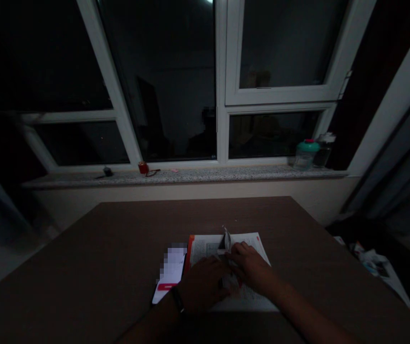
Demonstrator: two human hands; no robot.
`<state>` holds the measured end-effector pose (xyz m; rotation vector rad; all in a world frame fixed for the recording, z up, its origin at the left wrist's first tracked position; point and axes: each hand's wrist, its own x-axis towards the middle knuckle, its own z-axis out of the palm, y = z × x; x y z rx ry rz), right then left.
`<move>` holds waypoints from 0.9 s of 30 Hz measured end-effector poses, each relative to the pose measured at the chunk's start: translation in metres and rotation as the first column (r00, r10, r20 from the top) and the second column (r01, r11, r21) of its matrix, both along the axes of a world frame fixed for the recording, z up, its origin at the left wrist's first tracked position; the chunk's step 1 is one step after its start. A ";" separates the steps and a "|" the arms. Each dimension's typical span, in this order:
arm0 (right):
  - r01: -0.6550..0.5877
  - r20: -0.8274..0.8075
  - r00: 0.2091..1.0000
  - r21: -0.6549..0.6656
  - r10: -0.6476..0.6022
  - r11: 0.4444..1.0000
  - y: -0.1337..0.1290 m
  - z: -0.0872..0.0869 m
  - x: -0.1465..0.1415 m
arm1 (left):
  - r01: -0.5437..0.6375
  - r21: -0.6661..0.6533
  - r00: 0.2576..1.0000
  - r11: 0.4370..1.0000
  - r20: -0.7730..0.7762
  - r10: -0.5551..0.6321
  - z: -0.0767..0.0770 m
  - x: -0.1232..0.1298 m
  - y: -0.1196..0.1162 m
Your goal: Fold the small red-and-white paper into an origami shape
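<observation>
The book (198, 242) lies flat on the counter (119, 253), under both hands, which are close together. The left hand (205, 282) is spread low over it, probably to steady it; the right hand (250, 263) curls at a folded paper (227, 237) standing up there, but I cannot tell if it pinches. The phone (172, 270) lies face up beside the book, perhaps for easy viewing. No print or label is readable.

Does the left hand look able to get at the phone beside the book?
Likely yes: the phone lies just beside the left hand, mostly uncovered, though that hand is over the book.
</observation>
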<state>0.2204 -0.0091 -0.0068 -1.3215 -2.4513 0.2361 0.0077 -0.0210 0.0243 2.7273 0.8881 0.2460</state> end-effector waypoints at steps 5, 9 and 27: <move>-0.001 0.002 1.000 0.008 0.001 1.000 -0.001 0.000 0.000 | -0.080 -0.003 0.996 0.997 0.027 0.080 -0.001 0.002 0.001; 0.001 0.008 1.000 0.017 -0.001 1.000 0.000 -0.002 -0.001 | -0.136 -0.007 0.990 0.991 0.042 0.137 -0.006 -0.001 0.004; 0.007 0.031 1.000 0.032 -0.008 0.999 0.000 -0.002 -0.001 | -0.143 0.022 0.990 0.989 -0.013 0.143 0.001 0.000 -0.001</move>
